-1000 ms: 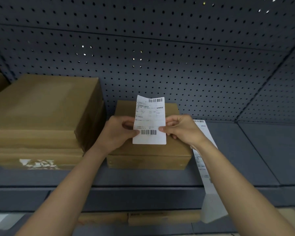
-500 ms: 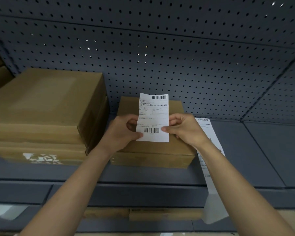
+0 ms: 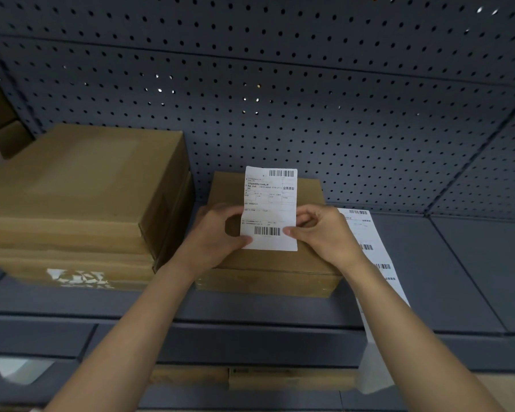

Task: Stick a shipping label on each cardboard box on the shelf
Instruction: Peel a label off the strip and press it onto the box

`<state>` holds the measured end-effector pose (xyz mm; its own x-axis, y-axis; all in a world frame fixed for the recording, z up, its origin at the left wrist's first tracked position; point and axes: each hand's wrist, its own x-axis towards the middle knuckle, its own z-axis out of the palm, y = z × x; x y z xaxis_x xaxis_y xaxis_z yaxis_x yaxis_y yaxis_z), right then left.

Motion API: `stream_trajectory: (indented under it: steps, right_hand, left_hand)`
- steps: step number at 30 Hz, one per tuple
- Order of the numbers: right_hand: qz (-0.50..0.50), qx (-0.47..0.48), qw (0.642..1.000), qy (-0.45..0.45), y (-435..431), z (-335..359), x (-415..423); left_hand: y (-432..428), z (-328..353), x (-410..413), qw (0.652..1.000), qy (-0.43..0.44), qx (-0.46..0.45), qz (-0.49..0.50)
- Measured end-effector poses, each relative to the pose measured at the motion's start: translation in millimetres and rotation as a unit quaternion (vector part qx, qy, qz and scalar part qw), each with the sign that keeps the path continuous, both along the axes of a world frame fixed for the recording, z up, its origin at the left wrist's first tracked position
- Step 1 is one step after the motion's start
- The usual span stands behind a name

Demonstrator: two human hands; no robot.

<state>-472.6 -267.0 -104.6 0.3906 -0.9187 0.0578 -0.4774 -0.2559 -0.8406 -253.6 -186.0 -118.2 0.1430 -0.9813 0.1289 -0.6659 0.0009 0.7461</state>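
Shipping label (image 3: pixel 269 208): white slip with a barcode near its top and another near its bottom, held upright at the centre of the frame, over the top of the small cardboard box (image 3: pixel 268 263).
Left hand (image 3: pixel 217 236): grip pinching the label's lower left edge, thumb on the front.
Right hand (image 3: pixel 321 233): grip pinching the label's lower right edge, thumb on the front beside the lower barcode.
Small cardboard box: flat, brown, on the grey shelf (image 3: pixel 458 278), centre of the frame, its back toward the pegboard wall (image 3: pixel 280 99).
Large cardboard box (image 3: pixel 81 185): left of the frame, just beside the small box, stacked on another box that bears white markings on its front.
Strip of labels (image 3: pixel 372 257): lower right of centre, lies on the shelf to the right of the small box and hangs over the front edge, partly hidden by the right forearm.
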Motion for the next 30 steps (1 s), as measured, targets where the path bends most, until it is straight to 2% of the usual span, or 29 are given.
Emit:
stream_trajectory:
  steps: [3, 10, 19, 25, 30]
  right_hand:
    - [-0.007, -0.022, 0.999, 0.025, 1.3, -0.9, 0.9]
    - [-0.017, -0.061, 0.995, 0.080, 3.7, -1.9, 2.1]
    - [-0.024, -0.061, 0.995, 0.078, 6.0, -1.7, 1.6]
    - [-0.060, -0.128, 0.975, 0.173, 18.4, -3.4, 1.4]
    - [-0.041, -0.115, 0.978, 0.170, 20.1, -8.8, -4.6]
  left_hand:
    - [1.4, 2.0, -0.5, 0.999, -0.029, -0.015, -0.006]
    - [4.6, 4.1, -1.9, 0.998, -0.054, 0.016, -0.006]
    - [6.6, 5.4, -4.0, 0.996, -0.077, 0.038, -0.014]
    - [6.2, 2.6, -4.2, 0.996, -0.012, 0.089, 0.019]
    - [3.6, -3.9, -3.9, 0.992, -0.071, 0.095, 0.033]
